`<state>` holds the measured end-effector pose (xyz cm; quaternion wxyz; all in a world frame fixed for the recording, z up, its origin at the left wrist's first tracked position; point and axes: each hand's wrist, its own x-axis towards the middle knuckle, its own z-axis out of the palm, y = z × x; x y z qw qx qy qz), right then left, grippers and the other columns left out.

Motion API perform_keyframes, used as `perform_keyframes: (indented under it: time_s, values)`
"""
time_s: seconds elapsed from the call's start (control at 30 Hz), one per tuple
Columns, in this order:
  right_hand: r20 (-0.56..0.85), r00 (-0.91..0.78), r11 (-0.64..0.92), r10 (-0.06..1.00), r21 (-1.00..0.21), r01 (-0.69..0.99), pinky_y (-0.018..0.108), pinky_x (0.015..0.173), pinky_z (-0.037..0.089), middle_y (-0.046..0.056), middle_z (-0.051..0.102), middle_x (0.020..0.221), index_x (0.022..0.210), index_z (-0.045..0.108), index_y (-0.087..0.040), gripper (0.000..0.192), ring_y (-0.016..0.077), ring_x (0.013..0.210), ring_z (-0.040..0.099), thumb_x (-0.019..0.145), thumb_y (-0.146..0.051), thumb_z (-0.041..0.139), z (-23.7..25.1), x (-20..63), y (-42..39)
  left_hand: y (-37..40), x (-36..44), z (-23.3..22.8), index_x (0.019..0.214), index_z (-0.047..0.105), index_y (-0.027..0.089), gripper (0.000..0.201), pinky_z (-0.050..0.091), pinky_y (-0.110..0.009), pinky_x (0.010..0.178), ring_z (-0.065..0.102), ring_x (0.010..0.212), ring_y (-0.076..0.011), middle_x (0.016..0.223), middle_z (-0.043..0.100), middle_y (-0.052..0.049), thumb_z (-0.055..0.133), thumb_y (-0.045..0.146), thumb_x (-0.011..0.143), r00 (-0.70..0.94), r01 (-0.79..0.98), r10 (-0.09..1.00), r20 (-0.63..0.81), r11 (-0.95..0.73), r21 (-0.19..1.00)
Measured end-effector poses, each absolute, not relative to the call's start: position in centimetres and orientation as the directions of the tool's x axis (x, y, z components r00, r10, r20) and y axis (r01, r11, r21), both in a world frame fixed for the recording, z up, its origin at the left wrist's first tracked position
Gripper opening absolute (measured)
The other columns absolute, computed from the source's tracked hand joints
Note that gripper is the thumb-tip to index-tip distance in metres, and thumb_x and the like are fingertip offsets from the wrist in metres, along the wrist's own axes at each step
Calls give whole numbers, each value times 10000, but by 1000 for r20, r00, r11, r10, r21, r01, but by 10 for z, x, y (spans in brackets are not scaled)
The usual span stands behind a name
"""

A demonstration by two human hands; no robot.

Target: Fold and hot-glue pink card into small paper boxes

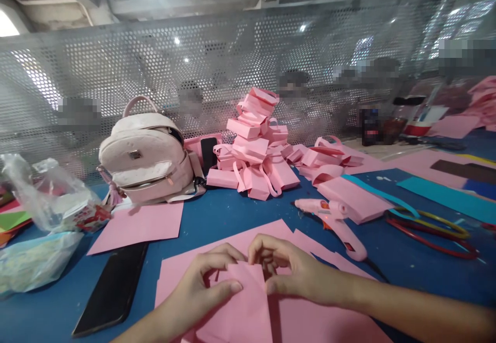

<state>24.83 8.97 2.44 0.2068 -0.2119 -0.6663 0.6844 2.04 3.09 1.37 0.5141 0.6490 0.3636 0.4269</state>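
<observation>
My left hand [201, 286] and my right hand [289, 270] meet over a folded pink paper sheet [244, 307] at the table's front edge. Both hands pinch the fold, thumbs pressed on top and fingers curled over its upper edge. The folded sheet lies on more loose pink sheets [310, 322] spread over the blue table [232, 214].
A pink glue gun [333, 219] lies just right of my hands. A black phone [112, 289] rests at the left. Behind stand a pile of folded pink paper bags [256, 146], a pale pink backpack [149, 154], plastic bags [42, 208] and coloured strips [430, 229]. A perforated metal screen [232, 64] closes the back.
</observation>
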Motion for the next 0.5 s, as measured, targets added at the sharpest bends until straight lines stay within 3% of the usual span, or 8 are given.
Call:
perform_keyframes:
  time_s: [0.17, 0.27, 0.4, 0.5]
  values:
    - [40, -866, -48, 499, -996, -74, 203, 577, 348, -45, 450, 810, 951, 513, -197, 399, 84, 654, 423, 891, -550, 688, 22, 249, 91, 34, 20, 16, 793, 752, 164, 350, 444, -301, 855, 637, 995, -245, 1014, 693, -107, 740, 507, 865, 413, -20, 897, 159, -165, 986]
    - [16, -868, -43, 496, -998, -43, 192, 547, 319, -50, 437, 793, 940, 501, -199, 423, 78, 628, 376, 878, -570, 694, 23, 249, 91, 34, 20, 16, 774, 747, 161, 338, 439, -300, 854, 636, 1002, -247, 1010, 692, -106, 757, 488, 857, 419, -27, 896, 148, -150, 988]
    - [-32, -879, -52, 476, -999, 9, 206, 572, 340, -44, 471, 783, 958, 487, -199, 389, 88, 646, 459, 905, -535, 675, 24, 249, 90, 32, 20, 15, 797, 756, 166, 278, 439, -294, 850, 637, 968, -225, 1008, 692, -95, 765, 435, 866, 403, -32, 902, 154, -154, 987]
    - [-46, -876, -18, 480, -999, 43, 223, 595, 342, -48, 456, 777, 967, 482, -202, 351, 93, 646, 434, 942, -523, 621, 25, 250, 89, 31, 18, 14, 819, 755, 175, 244, 442, -294, 866, 636, 966, -216, 1020, 690, -88, 768, 413, 869, 393, -22, 906, 160, -164, 986]
